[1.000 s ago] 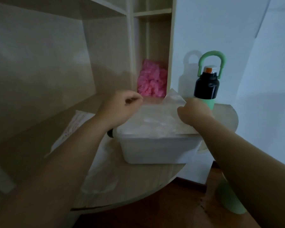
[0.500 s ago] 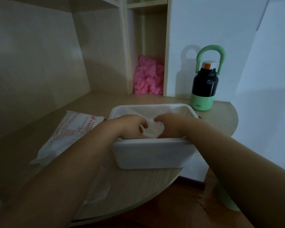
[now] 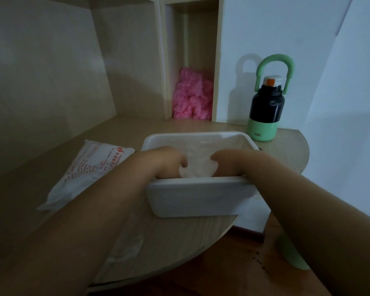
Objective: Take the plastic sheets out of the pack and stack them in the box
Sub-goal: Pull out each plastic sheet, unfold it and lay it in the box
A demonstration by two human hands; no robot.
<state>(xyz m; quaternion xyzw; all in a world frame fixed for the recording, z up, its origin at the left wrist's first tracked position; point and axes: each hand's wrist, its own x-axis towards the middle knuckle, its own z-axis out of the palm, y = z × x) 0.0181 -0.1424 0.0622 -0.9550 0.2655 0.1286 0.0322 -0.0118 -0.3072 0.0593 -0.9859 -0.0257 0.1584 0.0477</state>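
**Entry: sheet transfer, lowering stage**

- Change: a second earlier you held one sheet (image 3: 198,168) stretched above the rim. It then went down inside the box (image 3: 197,197), and both of your hands followed it in. Judged effect: that sheet was as good as stacked, with only letting go and the return to the pack left to do.
- Left grip (image 3: 167,161): sunk past the near wall of the box, knuckles up, touching the left edge of the sheet. The fingers ran down out of sight, so I cannot tell whether you pinched the sheet or only pressed it.
- Right grip (image 3: 230,161): mirrored on the right edge of the sheet. Its fingers were hidden the same way, so its state cannot be told either.
- Sheet: crumpled pale plastic between the two hands, resting on the white layers already in the box.
- Pack (image 3: 90,167): lay flat on the bench (image 3: 179,238), just left of the box, untouched by either hand.
- Other items: a green and black bottle (image 3: 265,112) stood far right, and a pink bundle (image 3: 192,97) sat in the far shelf (image 3: 217,60) recess.
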